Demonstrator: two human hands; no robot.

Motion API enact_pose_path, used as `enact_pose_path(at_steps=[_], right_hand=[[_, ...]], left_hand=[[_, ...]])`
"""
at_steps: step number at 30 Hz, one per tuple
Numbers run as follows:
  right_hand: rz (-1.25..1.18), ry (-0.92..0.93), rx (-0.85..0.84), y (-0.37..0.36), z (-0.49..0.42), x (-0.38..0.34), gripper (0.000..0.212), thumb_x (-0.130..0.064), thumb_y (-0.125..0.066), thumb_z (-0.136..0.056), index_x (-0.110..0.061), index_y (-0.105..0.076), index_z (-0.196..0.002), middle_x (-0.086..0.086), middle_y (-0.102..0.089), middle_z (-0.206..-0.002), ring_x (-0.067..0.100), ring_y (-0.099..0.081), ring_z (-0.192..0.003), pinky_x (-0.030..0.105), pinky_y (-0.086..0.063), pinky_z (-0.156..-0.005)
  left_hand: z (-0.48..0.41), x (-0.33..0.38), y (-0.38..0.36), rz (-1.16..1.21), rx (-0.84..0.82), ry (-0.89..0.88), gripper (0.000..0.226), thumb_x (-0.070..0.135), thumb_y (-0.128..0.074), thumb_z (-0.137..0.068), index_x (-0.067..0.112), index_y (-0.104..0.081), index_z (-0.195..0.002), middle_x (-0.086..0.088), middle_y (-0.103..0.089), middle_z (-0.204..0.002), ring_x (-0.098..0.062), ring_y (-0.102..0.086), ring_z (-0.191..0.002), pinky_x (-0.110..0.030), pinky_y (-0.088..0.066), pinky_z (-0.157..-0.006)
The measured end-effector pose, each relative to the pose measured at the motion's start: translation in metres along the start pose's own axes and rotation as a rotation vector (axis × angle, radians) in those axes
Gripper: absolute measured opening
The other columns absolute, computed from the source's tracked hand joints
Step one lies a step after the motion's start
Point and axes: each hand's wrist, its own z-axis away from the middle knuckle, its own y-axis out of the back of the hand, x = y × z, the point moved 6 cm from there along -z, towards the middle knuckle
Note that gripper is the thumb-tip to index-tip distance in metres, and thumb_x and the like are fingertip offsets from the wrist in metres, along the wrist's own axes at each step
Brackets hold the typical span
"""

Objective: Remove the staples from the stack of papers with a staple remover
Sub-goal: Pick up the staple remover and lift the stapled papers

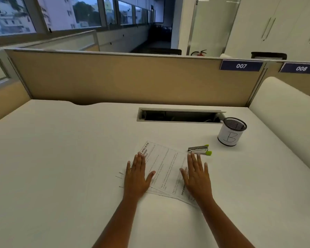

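A stack of printed papers [166,169] lies slightly fanned on the white desk [61,158], turned at an angle. My left hand [137,174] rests flat on the stack's left edge, fingers spread. My right hand [197,174] lies flat on its right side, fingers apart. A silver staple remover with green tips [200,150] sits on the desk just beyond my right fingertips, apart from them. A few thin loose staples [120,177] lie on the desk left of my left hand.
A black mesh pen cup with a white label marked B [231,131] stands at the back right. An open cable slot [179,116] is cut into the desk behind the papers. A tan partition [123,77] closes the far edge.
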Motion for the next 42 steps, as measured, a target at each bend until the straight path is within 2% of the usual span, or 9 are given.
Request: enact_pose_path(at_steps=[4, 9, 17, 19, 22, 25, 30, 34, 42], right_hand=[[0.012, -0.017, -0.096, -0.016, 0.006, 0.009, 0.107, -0.069, 0.035, -0.055, -0.014, 0.008, -0.142, 0.004, 0.006, -0.156, 0.019, 0.012, -0.142, 0.038, 0.003, -0.116], [-0.022, -0.017, -0.192, -0.029, 0.008, 0.011, 0.064, -0.047, -0.022, -0.094, -0.014, 0.000, -0.144, 0.003, 0.000, -0.157, 0.018, 0.006, -0.143, 0.038, 0.000, -0.117], [0.000, -0.011, -0.225, -0.032, 0.008, 0.012, 0.060, -0.045, -0.022, -0.095, -0.016, -0.003, -0.144, 0.003, -0.003, -0.157, 0.019, -0.001, -0.144, 0.037, -0.001, -0.117], [0.000, -0.005, -0.218, -0.028, 0.005, 0.011, 0.058, -0.043, -0.024, -0.095, -0.015, -0.010, -0.144, 0.003, -0.011, -0.156, 0.019, -0.009, -0.144, 0.037, -0.008, -0.117], [0.002, 0.010, -0.138, -0.014, -0.010, 0.014, 0.049, -0.033, -0.031, -0.096, -0.013, -0.027, -0.140, 0.005, -0.034, -0.147, 0.021, -0.035, -0.133, 0.035, -0.032, -0.108], [0.067, 0.001, -0.103, 0.000, -0.030, 0.024, 0.044, -0.019, -0.035, -0.095, -0.011, -0.030, -0.138, 0.006, -0.037, -0.145, 0.023, -0.041, -0.127, 0.035, -0.044, -0.096], [0.188, -0.016, -0.100, 0.014, -0.064, 0.038, 0.053, -0.003, -0.036, -0.090, -0.011, -0.023, -0.140, 0.005, -0.025, -0.151, 0.022, -0.025, -0.138, 0.038, -0.043, -0.096], [0.201, -0.036, -0.220, 0.012, -0.087, 0.042, 0.058, -0.003, -0.036, -0.091, -0.017, -0.014, -0.143, 0.003, -0.019, -0.154, 0.026, -0.010, -0.143, 0.048, -0.029, -0.108], [0.406, 0.053, -0.191, 0.013, -0.098, 0.035, 0.033, -0.007, -0.043, -0.090, -0.013, -0.044, -0.122, 0.006, -0.049, -0.129, 0.023, -0.041, -0.123, 0.046, -0.021, -0.112]], left_hand=[[-0.001, -0.010, -0.011, 0.044, 0.012, 0.052, 0.109, 0.067, 0.041, -0.048, 0.013, 0.008, -0.137, -0.009, 0.003, -0.153, -0.020, 0.004, -0.141, -0.038, 0.003, -0.115], [-0.003, -0.011, -0.018, 0.051, -0.029, 0.064, 0.113, 0.069, 0.039, -0.049, 0.012, 0.001, -0.139, -0.007, -0.003, -0.154, -0.018, 0.003, -0.141, -0.038, 0.004, -0.115], [-0.003, -0.011, -0.014, 0.050, -0.068, 0.044, 0.112, 0.069, 0.037, -0.050, 0.014, -0.001, -0.139, -0.008, -0.003, -0.153, -0.019, 0.000, -0.141, -0.038, 0.003, -0.115], [-0.003, -0.012, -0.013, 0.087, -0.120, 0.008, 0.099, 0.071, 0.024, -0.060, 0.016, 0.001, -0.139, -0.009, 0.002, -0.153, -0.020, 0.005, -0.141, -0.037, 0.006, -0.115], [0.000, -0.012, -0.013, 0.162, -0.217, -0.124, 0.068, 0.056, -0.025, -0.085, 0.021, -0.004, -0.139, -0.006, 0.007, -0.153, -0.017, 0.011, -0.140, -0.035, 0.011, -0.113], [0.007, -0.014, -0.013, 0.231, -0.264, -0.233, 0.076, 0.059, -0.046, -0.078, 0.029, -0.010, -0.139, 0.009, 0.012, -0.149, -0.010, 0.013, -0.139, -0.035, 0.013, -0.114], [0.009, -0.017, -0.016, 0.237, -0.326, -0.254, 0.089, 0.069, -0.049, -0.065, 0.037, -0.008, -0.137, 0.011, 0.014, -0.148, -0.008, 0.015, -0.138, -0.038, 0.007, -0.117], [0.008, -0.018, -0.017, 0.232, -0.314, -0.260, 0.091, 0.075, -0.045, -0.062, 0.039, -0.006, -0.136, 0.015, 0.016, -0.146, -0.006, 0.019, -0.135, -0.036, 0.009, -0.116], [0.005, -0.017, -0.016, 0.212, -0.303, -0.275, 0.094, 0.081, -0.036, -0.058, 0.039, -0.006, -0.136, 0.013, 0.017, -0.146, -0.009, 0.016, -0.138, -0.038, 0.011, -0.115]])
